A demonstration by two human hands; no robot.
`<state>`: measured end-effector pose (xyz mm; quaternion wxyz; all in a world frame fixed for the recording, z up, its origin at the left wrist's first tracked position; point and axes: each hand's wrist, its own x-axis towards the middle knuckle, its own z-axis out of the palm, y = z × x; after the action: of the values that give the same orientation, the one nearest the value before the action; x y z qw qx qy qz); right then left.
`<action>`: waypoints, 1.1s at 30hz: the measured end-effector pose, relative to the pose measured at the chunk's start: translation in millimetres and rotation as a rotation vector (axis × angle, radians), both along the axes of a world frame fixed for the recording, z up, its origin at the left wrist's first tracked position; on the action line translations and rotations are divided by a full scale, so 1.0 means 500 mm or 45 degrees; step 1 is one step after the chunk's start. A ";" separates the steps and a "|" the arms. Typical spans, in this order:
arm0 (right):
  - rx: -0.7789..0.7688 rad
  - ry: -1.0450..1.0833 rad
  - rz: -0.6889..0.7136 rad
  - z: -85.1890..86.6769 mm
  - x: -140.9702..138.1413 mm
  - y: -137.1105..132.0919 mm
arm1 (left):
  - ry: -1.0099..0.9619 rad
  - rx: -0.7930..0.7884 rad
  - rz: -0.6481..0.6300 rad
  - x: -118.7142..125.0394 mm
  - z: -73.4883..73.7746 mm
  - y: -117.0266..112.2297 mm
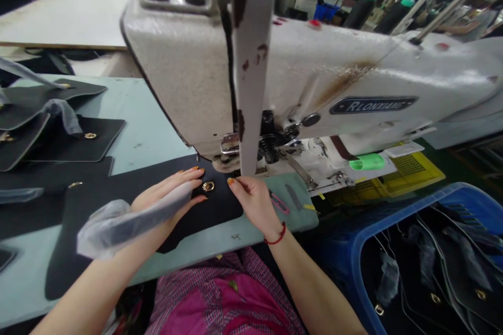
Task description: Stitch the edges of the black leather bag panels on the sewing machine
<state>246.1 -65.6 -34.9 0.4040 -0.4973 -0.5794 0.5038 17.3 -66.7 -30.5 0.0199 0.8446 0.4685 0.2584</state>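
Observation:
A black leather flap piece (118,209) with a gold snap (208,186) lies on the pale green table under the head of a white sewing machine (298,78). My left hand (173,193) lies flat on the piece, fingers stretched toward the snap, with a clear plastic strip (118,222) draped over the wrist. My right hand (255,201) rests on the piece's right edge near the needle area, fingers curled and pressing; a red cord circles its wrist.
More black flap pieces with gold snaps (74,138) are stacked at the left of the table (145,131). A blue crate (393,225) at lower right holds finished black pieces. A yellow basket (412,170) sits behind it. A white board (66,15) lies further back.

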 end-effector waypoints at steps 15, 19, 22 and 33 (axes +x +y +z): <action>-0.255 0.172 0.211 0.010 0.030 -0.073 | 0.072 -0.051 0.003 0.001 0.038 0.021; -0.371 0.341 0.292 0.012 0.036 -0.061 | 0.077 -0.146 0.006 -0.006 0.043 0.021; -0.463 0.476 0.346 0.008 0.039 -0.055 | 0.074 -0.209 0.031 -0.012 0.042 0.023; -0.531 0.602 0.341 0.001 0.035 -0.055 | 0.165 -0.244 0.037 -0.005 0.069 0.018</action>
<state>263.5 -93.2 -34.2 0.3469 -0.3582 -0.4143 0.7614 15.1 -57.6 3.9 0.0665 0.8469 0.5036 0.1574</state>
